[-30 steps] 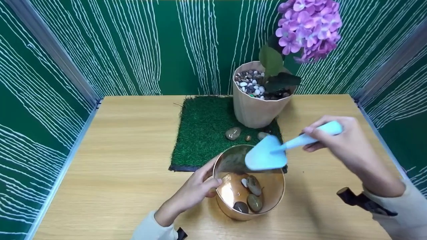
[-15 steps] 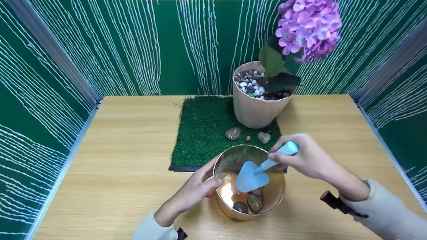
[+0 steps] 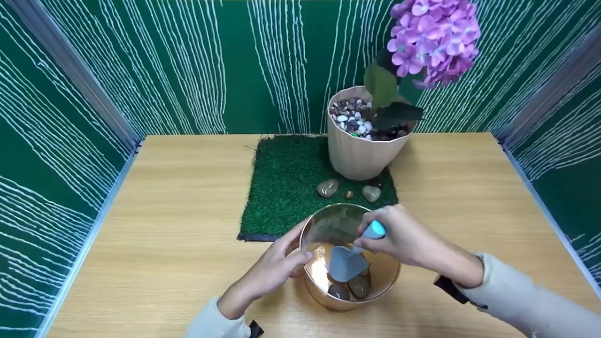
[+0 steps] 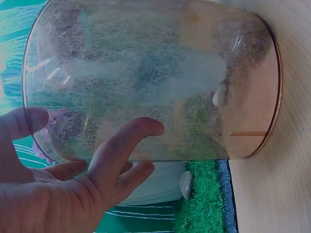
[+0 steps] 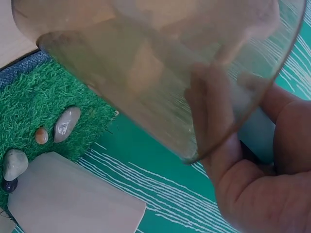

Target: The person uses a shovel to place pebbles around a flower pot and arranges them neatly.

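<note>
My left hand (image 3: 274,265) grips the side of an amber see-through tub (image 3: 313,292), thumb over its rim and fingers along the outer wall, as the left wrist view also shows (image 4: 112,165). My right hand (image 3: 399,234) reaches over the far right rim and holds a light blue toy trowel (image 3: 346,265) by its handle, blade pointing down inside the tub. Under and beside the blade lie a dark stone (image 3: 339,292) and an olive-brown stone (image 3: 359,287); the blade partly covers what lies behind it. A small white pebble (image 4: 219,94) shows through the tub wall in the left wrist view.
Behind the tub lies a green turf mat (image 3: 286,188). On it stand a pale planter (image 3: 357,157) with pebbles and a purple flower (image 3: 436,42), and in front of that a grey-brown stone (image 3: 327,188), a tiny brown pebble (image 3: 349,194) and a whitish stone (image 3: 371,193).
My right hand has moved left and toward me, bringing the trowel from above the tub's far rim down inside among the stones. The left hand and tub have stayed in place.
</note>
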Tool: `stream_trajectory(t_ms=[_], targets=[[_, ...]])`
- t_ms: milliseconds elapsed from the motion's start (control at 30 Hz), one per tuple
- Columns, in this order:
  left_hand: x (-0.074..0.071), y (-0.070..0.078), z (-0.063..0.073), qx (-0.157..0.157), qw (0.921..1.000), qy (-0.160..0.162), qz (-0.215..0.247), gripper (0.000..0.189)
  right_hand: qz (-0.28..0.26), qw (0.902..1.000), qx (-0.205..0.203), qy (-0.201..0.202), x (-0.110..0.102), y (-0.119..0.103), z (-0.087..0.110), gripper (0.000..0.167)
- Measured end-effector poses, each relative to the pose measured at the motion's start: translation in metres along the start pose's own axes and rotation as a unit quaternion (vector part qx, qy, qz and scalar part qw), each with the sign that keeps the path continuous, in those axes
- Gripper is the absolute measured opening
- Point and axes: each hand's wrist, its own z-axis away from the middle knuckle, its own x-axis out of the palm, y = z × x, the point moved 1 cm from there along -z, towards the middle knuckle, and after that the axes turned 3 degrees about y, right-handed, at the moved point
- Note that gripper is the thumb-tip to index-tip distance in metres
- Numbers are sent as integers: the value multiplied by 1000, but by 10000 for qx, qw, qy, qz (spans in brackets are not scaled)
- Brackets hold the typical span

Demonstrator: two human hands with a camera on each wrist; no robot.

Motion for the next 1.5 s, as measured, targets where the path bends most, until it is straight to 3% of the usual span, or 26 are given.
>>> stream_trajectory(t_ms=[433, 667, 1100, 1333, 1500], targets=[[0, 1, -1, 110, 9998, 68, -142, 75, 177, 9980, -78, -601, 6, -2, -3, 10], [1, 3, 1, -2, 9999, 87, -100, 74, 110, 9974, 14, -706, 6, -3, -6, 7], [2, 3, 2, 112, 9999, 83, 11, 74, -131, 9955, 86, -937, 8, -3, -9, 7], [2, 2, 2, 86, 9999, 80, 44, 75, 10, 9954, -1, -963, 8, -2, -12, 6], [2, 1, 2, 237, 9996, 71, -105, 74, 14, 9949, 34, -1013, 9, -2, -13, 4]])
